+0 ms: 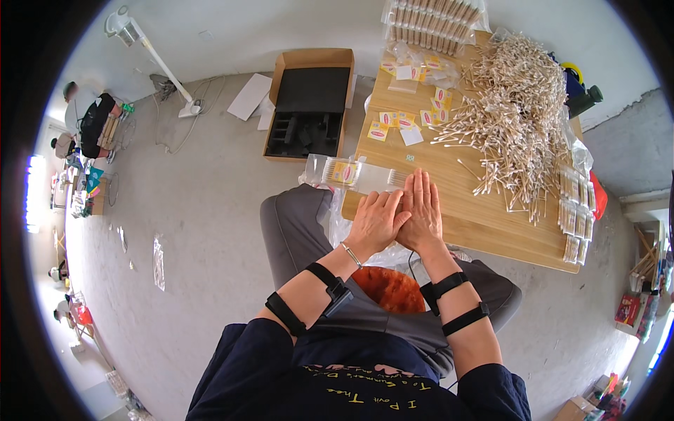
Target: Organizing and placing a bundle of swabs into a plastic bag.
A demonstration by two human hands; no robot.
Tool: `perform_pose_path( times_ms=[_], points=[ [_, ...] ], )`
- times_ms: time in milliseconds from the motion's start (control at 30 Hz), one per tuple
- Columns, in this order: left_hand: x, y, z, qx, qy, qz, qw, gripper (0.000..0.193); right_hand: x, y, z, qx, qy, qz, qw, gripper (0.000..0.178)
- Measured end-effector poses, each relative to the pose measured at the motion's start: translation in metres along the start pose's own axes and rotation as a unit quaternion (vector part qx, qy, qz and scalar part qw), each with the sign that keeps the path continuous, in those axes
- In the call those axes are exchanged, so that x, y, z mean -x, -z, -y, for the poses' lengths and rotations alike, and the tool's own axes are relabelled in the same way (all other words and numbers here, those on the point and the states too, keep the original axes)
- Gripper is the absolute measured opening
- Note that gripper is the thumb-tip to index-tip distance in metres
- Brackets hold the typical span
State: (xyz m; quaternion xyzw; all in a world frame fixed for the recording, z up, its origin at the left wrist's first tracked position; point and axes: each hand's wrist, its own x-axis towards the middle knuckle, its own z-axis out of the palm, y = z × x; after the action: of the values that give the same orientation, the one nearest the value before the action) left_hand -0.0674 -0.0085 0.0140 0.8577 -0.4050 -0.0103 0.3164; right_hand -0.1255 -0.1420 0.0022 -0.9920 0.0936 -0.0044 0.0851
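Both hands rest side by side over the near left edge of the wooden table. My left hand [375,223] lies palm down with its fingers a little bent and its thumb against the other hand. My right hand [423,210] is flat, its fingers stretched out and pointing away from me. A row of cotton swabs [397,179], seemingly in clear plastic, shows just beyond my fingertips; the rest is hidden beneath the hands. To their left, a clear packet of cotton swabs [342,171] with a yellow and white card sits at the table's corner.
A big heap of loose cotton swabs [516,116] covers the table's [491,242] right side. Yellow cards [400,121] lie scattered at its left. Bundled swabs [435,24] stand at the back, packed swabs [576,210] at the right edge. An open cardboard box [312,59] rests on the floor.
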Motion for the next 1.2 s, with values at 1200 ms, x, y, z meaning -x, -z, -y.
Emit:
perform_pose_path(
  times_ms=[1200],
  points=[
    [-0.017, 0.001, -0.002, -0.001, 0.043, 0.039, 0.998, 0.048, -0.001, -0.001, 0.002, -0.004, 0.007, -0.032, 0.999, 0.090]
  ],
)
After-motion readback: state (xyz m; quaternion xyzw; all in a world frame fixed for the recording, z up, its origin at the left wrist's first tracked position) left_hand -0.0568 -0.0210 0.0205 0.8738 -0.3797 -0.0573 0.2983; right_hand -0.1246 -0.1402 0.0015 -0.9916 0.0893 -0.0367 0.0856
